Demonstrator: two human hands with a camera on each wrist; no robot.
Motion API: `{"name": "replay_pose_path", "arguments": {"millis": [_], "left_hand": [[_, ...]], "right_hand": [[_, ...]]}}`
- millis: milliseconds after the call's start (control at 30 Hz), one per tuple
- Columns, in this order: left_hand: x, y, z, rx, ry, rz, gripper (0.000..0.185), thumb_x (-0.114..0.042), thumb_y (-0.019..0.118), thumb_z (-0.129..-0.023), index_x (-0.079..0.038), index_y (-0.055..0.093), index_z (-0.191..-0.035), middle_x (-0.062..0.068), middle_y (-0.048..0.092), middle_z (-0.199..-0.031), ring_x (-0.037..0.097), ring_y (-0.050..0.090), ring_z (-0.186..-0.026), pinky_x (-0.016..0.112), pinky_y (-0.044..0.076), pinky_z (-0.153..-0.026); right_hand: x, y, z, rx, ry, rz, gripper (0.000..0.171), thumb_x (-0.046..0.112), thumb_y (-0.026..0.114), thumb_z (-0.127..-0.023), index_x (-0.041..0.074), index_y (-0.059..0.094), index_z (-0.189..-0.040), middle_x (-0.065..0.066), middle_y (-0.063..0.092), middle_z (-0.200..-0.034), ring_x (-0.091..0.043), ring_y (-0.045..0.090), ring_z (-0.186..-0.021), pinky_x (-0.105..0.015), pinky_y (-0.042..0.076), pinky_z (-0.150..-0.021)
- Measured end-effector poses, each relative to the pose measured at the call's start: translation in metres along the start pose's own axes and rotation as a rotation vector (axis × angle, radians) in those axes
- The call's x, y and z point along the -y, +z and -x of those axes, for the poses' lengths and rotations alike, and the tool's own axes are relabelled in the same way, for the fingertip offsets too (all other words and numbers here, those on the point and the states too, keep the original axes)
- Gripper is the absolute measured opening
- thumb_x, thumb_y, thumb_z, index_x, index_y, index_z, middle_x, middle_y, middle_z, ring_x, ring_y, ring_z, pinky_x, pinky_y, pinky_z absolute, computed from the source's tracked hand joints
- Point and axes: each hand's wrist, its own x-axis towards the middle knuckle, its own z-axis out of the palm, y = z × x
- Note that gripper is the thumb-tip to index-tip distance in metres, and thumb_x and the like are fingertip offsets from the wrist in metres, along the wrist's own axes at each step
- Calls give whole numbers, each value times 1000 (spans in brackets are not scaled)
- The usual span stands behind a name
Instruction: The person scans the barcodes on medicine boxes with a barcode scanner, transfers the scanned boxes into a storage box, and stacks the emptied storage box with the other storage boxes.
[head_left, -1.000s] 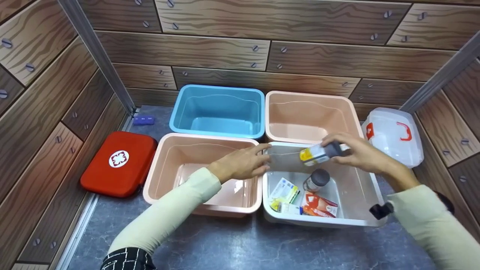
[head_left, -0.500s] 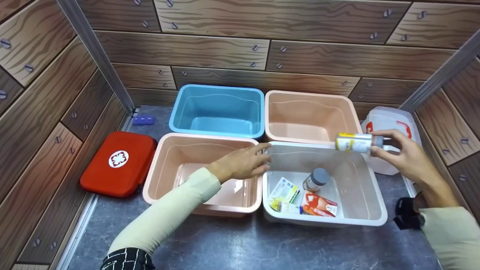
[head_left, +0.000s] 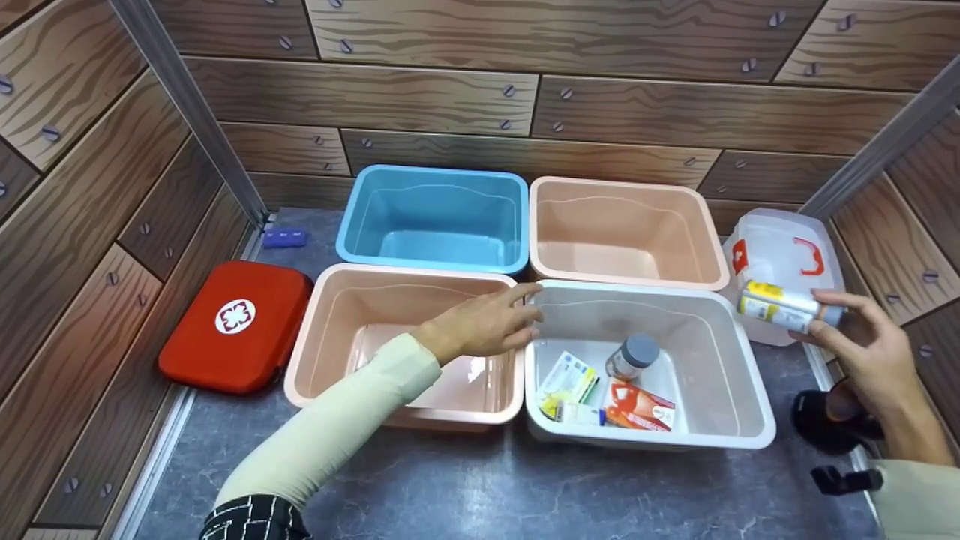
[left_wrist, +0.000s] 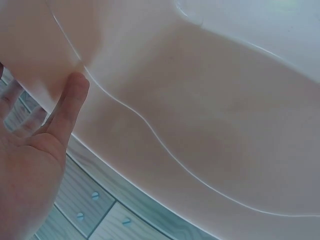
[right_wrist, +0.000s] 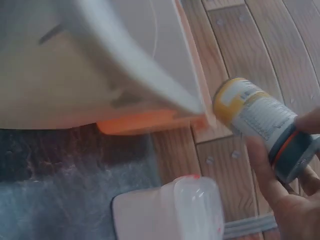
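Observation:
My right hand point(head_left: 831, 315) grips a small white bottle point(head_left: 780, 306) with a yellow label by its grey cap end, tilted on its side. It hangs just right of the white bin point(head_left: 750, 390), in front of the clear box point(head_left: 780, 251). The right wrist view shows the same bottle point(right_wrist: 252, 112) held in my fingers point(right_wrist: 272, 185) beside the bin wall point(right_wrist: 115, 65). My left hand point(head_left: 510, 319) rests with straight fingers on the rims where the near pink bin point(head_left: 330, 300) meets the white bin. Its thumb point(left_wrist: 70, 102) touches the pink wall point(left_wrist: 200, 130).
Inside the white bin lie a grey-capped bottle point(head_left: 632, 356), a blister packet point(head_left: 570, 377) and an orange box point(head_left: 639, 409). A blue bin point(head_left: 435, 217) and a second pink bin point(head_left: 622, 229) stand behind. A red first-aid case point(head_left: 236, 326) and a small blue pillbox point(head_left: 285, 238) lie at the left. Wood-patterned walls enclose the table.
My right hand carried the bottle from above the white bin to the right, past its rim, toward the clear box. The left hand stayed on the rims.

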Motion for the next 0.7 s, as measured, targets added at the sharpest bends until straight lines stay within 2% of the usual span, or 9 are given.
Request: {"name": "replay_pose_path", "arguments": {"millis": [100,267,333,433,500,567,633,700], "left_hand": [[0,0,0,8,-5,-5,37,-35,51,-115,-15,67,-142,15,36,-175,36,64,-139,50,54,-115],[-1,1,-1,9,-11,-14,38,-36,50,-115,-16,67,-142,15,35,-175,35,64,-140,48,54,-117],[-1,1,0,7,-13,-12,38,-36,50,-115,-16,66,-142,15,35,-175,35,64,-140,49,54,-116],[-2,0,1,6,-20,2,38,-36,49,-116,-16,66,-143,15,34,-176,35,65,-138,49,55,-115],[-2,1,2,5,-26,5,37,-36,49,-116,-17,65,-143,14,33,-176,36,64,-139,49,55,-115],[-2,1,2,8,-33,9,38,-37,49,-116,-17,65,-144,14,33,-177,36,64,-139,50,55,-116],[-2,1,2,12,-37,5,38,-37,48,-116,-18,65,-144,13,32,-177,36,64,-140,50,54,-116],[-2,2,2,8,-35,5,38,-37,48,-116,-17,65,-144,13,33,-177,35,65,-138,50,55,-115]], "right_hand": [[-5,-6,8,-111,-2,-29,31,-28,56,-97,-26,57,-128,-17,69,-130,-19,73,-107,-32,67,-78],[-11,-13,18,-272,63,116,38,-20,68,-95,-17,65,-133,-5,76,-121,-11,70,-107,-16,61,-84],[-13,-15,22,-303,77,196,41,-21,70,-93,-16,66,-134,-2,76,-125,-10,70,-114,-12,56,-93],[-16,-17,26,-321,79,273,41,-23,71,-90,-19,66,-131,0,75,-131,-10,65,-128,-12,50,-102],[-18,-18,28,-325,84,287,41,-22,72,-90,-18,67,-131,2,77,-129,-9,65,-129,-11,50,-102],[-20,-19,31,-340,113,239,42,-21,73,-91,-14,68,-132,3,79,-122,-7,71,-118,-12,56,-94],[-23,-19,37,-369,161,204,43,-17,75,-92,-7,71,-133,4,82,-109,-4,76,-98,-12,58,-69],[-27,-18,45,-427,219,172,42,-13,77,-92,1,74,-131,5,82,-96,-4,76,-76,-13,52,-50]]}}
